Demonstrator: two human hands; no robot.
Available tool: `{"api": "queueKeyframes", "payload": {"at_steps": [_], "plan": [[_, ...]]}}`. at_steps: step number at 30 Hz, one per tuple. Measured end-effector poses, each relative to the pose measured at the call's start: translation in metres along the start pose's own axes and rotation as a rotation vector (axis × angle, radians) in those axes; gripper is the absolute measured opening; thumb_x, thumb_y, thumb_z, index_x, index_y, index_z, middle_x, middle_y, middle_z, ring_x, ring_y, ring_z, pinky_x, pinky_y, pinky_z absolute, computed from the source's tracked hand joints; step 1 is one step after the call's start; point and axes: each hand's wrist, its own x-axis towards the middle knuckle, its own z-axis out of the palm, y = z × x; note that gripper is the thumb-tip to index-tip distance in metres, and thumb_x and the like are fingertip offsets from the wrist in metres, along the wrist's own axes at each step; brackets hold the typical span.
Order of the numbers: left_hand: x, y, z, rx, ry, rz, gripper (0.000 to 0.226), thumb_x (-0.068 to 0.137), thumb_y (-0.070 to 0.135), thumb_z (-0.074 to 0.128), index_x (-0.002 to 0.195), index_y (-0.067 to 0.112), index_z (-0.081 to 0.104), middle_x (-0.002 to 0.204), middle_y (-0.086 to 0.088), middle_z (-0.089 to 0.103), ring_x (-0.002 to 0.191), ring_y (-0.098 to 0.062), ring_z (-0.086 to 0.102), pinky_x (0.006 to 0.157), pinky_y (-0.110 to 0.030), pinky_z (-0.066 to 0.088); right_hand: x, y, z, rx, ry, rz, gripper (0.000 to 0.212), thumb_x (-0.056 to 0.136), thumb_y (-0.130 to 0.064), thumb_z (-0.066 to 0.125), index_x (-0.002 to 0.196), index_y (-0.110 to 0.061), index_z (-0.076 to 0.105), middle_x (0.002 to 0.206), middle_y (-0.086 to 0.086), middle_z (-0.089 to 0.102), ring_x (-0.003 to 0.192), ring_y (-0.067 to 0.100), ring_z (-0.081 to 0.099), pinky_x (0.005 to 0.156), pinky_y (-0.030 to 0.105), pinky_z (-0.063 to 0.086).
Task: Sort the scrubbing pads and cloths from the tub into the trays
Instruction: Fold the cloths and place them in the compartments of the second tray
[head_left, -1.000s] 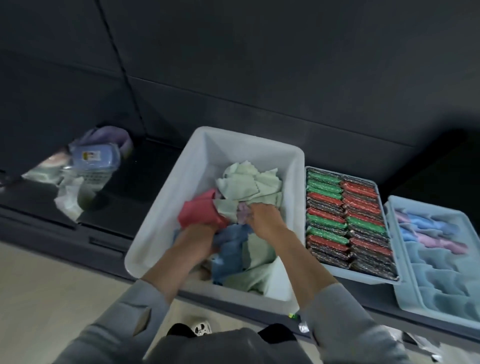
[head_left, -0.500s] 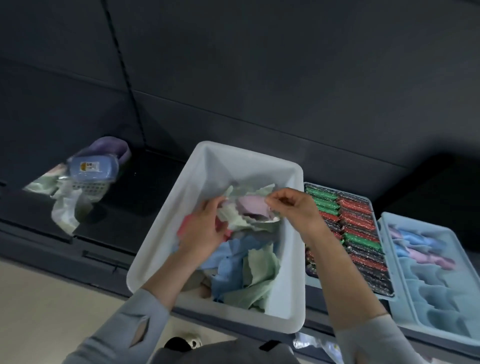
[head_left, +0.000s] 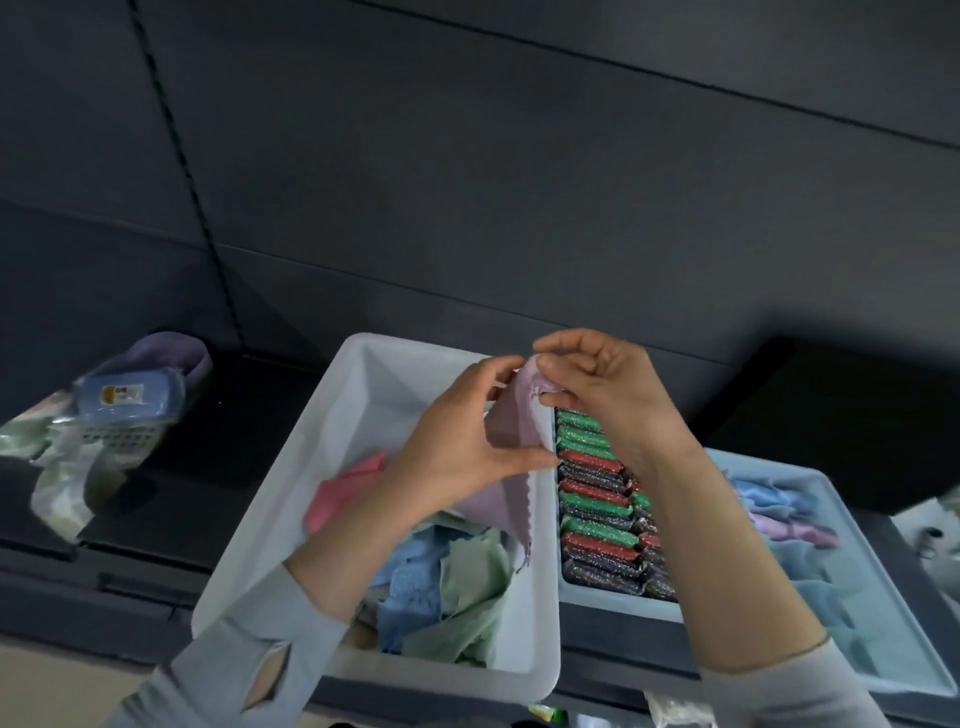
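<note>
Both hands hold a lilac cloth (head_left: 511, 423) above the right side of the white tub (head_left: 332, 467). My right hand (head_left: 597, 387) pinches its top corner. My left hand (head_left: 462, 441) grips the cloth lower down, with the thumb across its front. The cloth's tail hangs down to the tub's right wall. Inside the tub lie a pink cloth (head_left: 345, 491), blue cloths (head_left: 410, 577) and pale green cloths (head_left: 470, 587). To the right, a light blue tray (head_left: 613, 603) holds rows of green, red and dark glittery scrubbing pads (head_left: 597, 512). A second blue tray (head_left: 883, 597) further right holds blue and lilac cloths.
At the left on the dark shelf sit a blue box with a label (head_left: 127, 400), a purple item (head_left: 171, 353) and a pale basket with bags (head_left: 78, 457). A dark wall rises behind the tub. The floor shows at the bottom left.
Both hands rose out of the tub, lifting the lilac cloth off the pile. The cloth now hangs stretched between them, higher and further right than before.
</note>
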Motion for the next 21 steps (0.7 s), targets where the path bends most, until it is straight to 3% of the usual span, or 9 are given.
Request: {"api": "queueKeyframes", "payload": {"at_steps": [4,6,8,12,16,19,21], "plan": [[0.002,0.004,-0.002,0.018,0.229,0.046,0.030,0.088,0.020,0.059,0.117,0.027,0.057,0.103,0.007,0.072,0.090,-0.014,0.070,0.080,-0.041,0.056,0.001,-0.009,-0.006,0.009,-0.002,-0.041,0.016,0.086,-0.002,0.067,0.100,-0.011,0.072,0.085,0.015,0.068,0.075,0.015,0.063,0.066,0.019,0.056],[0.004,0.005,-0.008,-0.068,0.276,0.010,0.019,0.092,0.015,0.058,0.107,0.024,0.065,0.095,0.008,0.073,0.087,-0.010,0.070,0.083,-0.039,0.055,0.003,-0.012,-0.011,-0.033,0.018,-0.059,0.016,0.086,-0.003,0.068,0.097,-0.013,0.073,0.087,0.016,0.069,0.074,0.014,0.061,0.063,0.017,0.053],[0.006,0.009,-0.013,-0.196,0.261,-0.055,0.019,0.094,0.010,0.058,0.098,0.025,0.068,0.092,0.009,0.073,0.088,-0.006,0.068,0.088,-0.038,0.052,0.004,-0.013,-0.016,-0.075,0.035,-0.078,0.017,0.088,-0.003,0.065,0.097,-0.015,0.074,0.086,0.009,0.071,0.071,0.008,0.059,0.060,0.015,0.050],[0.010,0.011,-0.021,-0.431,0.246,-0.208,0.025,0.094,0.007,0.058,0.094,0.029,0.069,0.087,0.002,0.072,0.087,-0.018,0.064,0.088,-0.040,0.051,0.006,-0.010,-0.018,-0.088,0.058,-0.065,0.021,0.093,-0.001,0.059,0.099,-0.015,0.074,0.084,0.003,0.070,0.070,0.007,0.057,0.059,0.016,0.048],[0.010,0.017,-0.024,-0.411,0.235,-0.230,0.020,0.094,0.009,0.059,0.099,0.027,0.068,0.081,0.001,0.068,0.078,-0.013,0.060,0.075,-0.023,0.048,0.002,-0.006,-0.015,-0.119,-0.017,0.058,0.017,0.093,-0.017,0.062,0.106,-0.017,0.073,0.097,0.002,0.073,0.084,0.013,0.064,0.078,0.020,0.053],[0.009,0.020,-0.026,-0.419,0.228,-0.252,0.018,0.096,0.013,0.056,0.106,0.023,0.068,0.093,-0.008,0.072,0.088,-0.025,0.066,0.087,-0.035,0.052,-0.002,-0.001,-0.010,-0.148,-0.089,0.083,0.015,0.090,-0.017,0.067,0.098,-0.007,0.073,0.091,0.007,0.074,0.078,0.012,0.067,0.076,0.022,0.054],[0.007,0.018,-0.025,-0.400,0.200,-0.277,0.019,0.100,0.029,0.051,0.110,0.026,0.066,0.104,-0.002,0.070,0.100,-0.019,0.065,0.097,-0.031,0.050,-0.001,0.001,-0.007,-0.139,-0.023,0.071,0.012,0.091,-0.016,0.066,0.092,-0.006,0.074,0.084,0.008,0.073,0.072,0.013,0.064,0.071,0.021,0.053]]}}
